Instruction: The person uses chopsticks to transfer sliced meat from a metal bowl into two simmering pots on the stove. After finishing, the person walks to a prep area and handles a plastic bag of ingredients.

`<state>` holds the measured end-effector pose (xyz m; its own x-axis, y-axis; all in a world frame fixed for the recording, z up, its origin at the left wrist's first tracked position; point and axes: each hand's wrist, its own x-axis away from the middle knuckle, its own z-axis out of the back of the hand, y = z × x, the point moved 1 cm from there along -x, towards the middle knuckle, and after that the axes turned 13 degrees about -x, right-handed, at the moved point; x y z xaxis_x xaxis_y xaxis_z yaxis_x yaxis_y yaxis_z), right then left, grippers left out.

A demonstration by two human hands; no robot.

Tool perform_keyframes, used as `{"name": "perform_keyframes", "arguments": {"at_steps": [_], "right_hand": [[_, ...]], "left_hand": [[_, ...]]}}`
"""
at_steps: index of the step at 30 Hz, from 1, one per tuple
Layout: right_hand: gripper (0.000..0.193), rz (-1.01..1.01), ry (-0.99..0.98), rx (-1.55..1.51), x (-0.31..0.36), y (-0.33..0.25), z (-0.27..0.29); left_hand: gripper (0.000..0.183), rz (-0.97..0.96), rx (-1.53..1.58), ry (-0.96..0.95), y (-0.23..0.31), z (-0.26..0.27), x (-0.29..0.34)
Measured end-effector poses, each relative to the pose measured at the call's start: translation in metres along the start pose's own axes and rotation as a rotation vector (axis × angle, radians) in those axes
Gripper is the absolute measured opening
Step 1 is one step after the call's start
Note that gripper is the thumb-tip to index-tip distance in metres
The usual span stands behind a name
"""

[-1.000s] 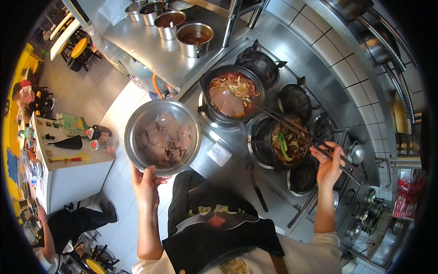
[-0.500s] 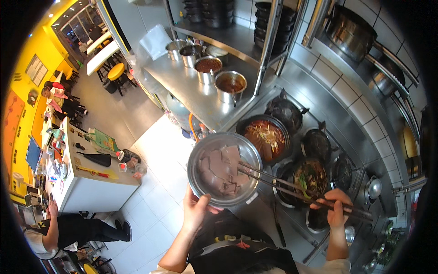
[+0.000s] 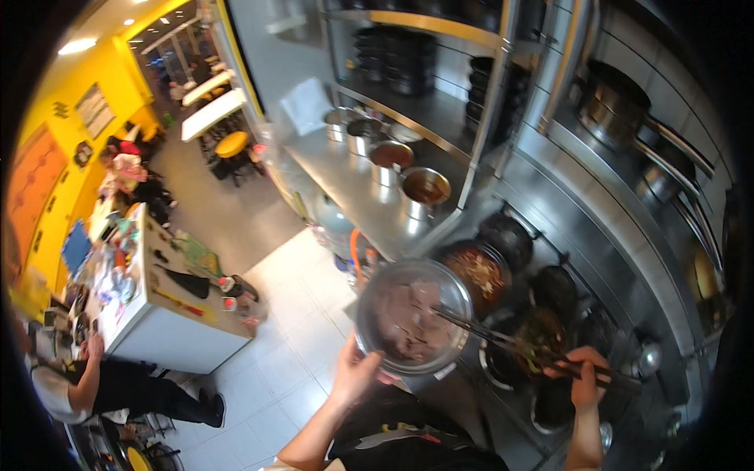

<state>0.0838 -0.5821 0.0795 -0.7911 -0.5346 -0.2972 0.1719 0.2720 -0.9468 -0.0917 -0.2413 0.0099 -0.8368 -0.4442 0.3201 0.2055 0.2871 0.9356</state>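
My left hand (image 3: 360,369) grips a round metal bowl (image 3: 367,300) by its near left rim, thumb over the edge. Inside lie several flat, smooth, pinkish-grey slabs (image 3: 412,318); their exact kind I cannot make out. Closed round a pair of long dark chopsticks (image 3: 499,339), my right hand (image 3: 583,375) points them leftward, tips at the slabs. Whether the tips pinch a slab is too blurred to tell. Just beyond the bowl's right rim, a black pot (image 3: 506,273) on the stove holds red soup with pale strands. Under the chopsticks sits another pot with green leaves (image 3: 542,326).
Several metal pots of sauce, one at the front (image 3: 425,191), line a steel counter behind the stove. Black bowls (image 3: 393,59) are stacked on the shelf above. Long-handled pots (image 3: 616,106) stand on a right shelf. At left, a co-worker (image 3: 86,385) stands by a white counter (image 3: 184,334).
The whole view has shifted and blurred, with the surroundings lying further right and lower. The bowl and chopsticks stay held, the bowl slightly closer to the red soup pot.
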Motion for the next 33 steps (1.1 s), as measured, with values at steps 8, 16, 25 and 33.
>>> {"name": "perform_keyframes", "arguments": {"at_steps": [8, 16, 25, 33], "right_hand": [[0.035, -0.107, 0.014, -0.207, -0.016, -0.01, -0.002], [0.034, -0.137, 0.179, -0.231, -0.02, -0.008, -0.004], [0.026, -0.072, 0.22, -0.274, -0.014, -0.007, 0.006], [0.03, -0.06, 0.26, -0.145, -0.009, -0.001, 0.011]], "left_hand": [[0.074, 0.014, 0.005, -0.143, -0.013, 0.002, -0.008], [0.073, -0.006, 0.024, -0.203, -0.015, 0.004, -0.011], [0.074, -0.008, 0.0, -0.18, -0.011, 0.001, -0.01], [0.066, -0.035, 0.008, -0.16, 0.009, -0.006, -0.003]]}}
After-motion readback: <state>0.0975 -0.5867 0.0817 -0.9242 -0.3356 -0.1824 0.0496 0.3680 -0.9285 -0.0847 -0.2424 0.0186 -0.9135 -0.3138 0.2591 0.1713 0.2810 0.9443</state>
